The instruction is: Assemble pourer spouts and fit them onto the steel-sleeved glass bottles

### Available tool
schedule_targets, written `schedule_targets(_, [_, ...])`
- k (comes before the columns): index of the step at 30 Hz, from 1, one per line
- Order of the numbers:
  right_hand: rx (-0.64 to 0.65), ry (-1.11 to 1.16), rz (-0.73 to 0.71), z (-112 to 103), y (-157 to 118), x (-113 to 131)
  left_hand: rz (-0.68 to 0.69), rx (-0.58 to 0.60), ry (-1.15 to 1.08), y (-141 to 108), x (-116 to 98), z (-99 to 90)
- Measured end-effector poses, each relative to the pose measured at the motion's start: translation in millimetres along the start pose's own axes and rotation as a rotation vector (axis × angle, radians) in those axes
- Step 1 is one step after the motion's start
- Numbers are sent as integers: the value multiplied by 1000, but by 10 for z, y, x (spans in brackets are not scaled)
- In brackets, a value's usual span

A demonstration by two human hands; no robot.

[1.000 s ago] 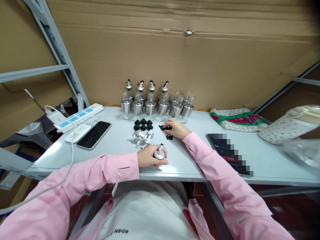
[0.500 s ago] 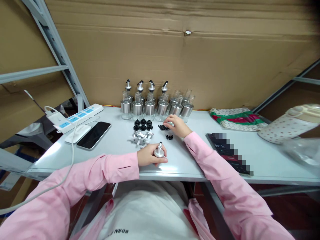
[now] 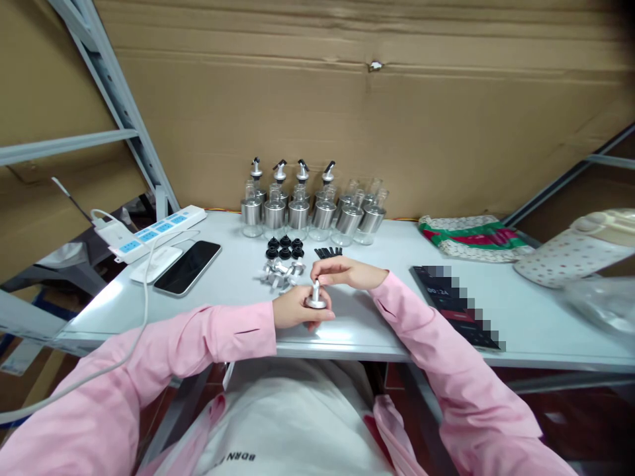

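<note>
The left hand (image 3: pixel 297 308) wraps its fingers around a silver pourer (image 3: pixel 316 302), hiding its underside; the right hand (image 3: pixel 353 273) brings thumb and fingertips together at its tip, and whether they pinch some small part cannot be told. From there, silver pieces (image 3: pixel 280 272) lie jumbled at 10 o'clock, black stoppers (image 3: pixel 284 250) at 11, black strips (image 3: pixel 328 252) just past 12. Beyond, at 12, front bottles (image 3: pixel 298 215) half hide those behind.

Spout tip (image 3: pixel 316 287) partly behind right hand (image 3: pixel 349 272)
</note>
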State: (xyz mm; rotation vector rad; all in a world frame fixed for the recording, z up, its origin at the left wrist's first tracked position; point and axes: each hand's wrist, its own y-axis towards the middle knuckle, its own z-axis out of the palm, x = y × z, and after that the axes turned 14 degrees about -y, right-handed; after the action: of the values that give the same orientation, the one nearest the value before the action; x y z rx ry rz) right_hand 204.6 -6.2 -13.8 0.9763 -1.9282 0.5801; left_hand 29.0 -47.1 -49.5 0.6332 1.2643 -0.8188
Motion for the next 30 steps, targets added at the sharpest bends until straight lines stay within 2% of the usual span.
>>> schedule_targets(8, [54,-11,33,64,6,92,-9,41,53,-11,-3,3])
schedule_targets(15, [15,-89,26,76,-2,141,-4,42,22,-1,31,-7])
schedule_targets(25, [-15,-89,55,105,19,149,-17,4,20,6,69,-17])
schedule_targets(30, [-99,-194,90,148,35,111,-7,-25,9,8,74,-28])
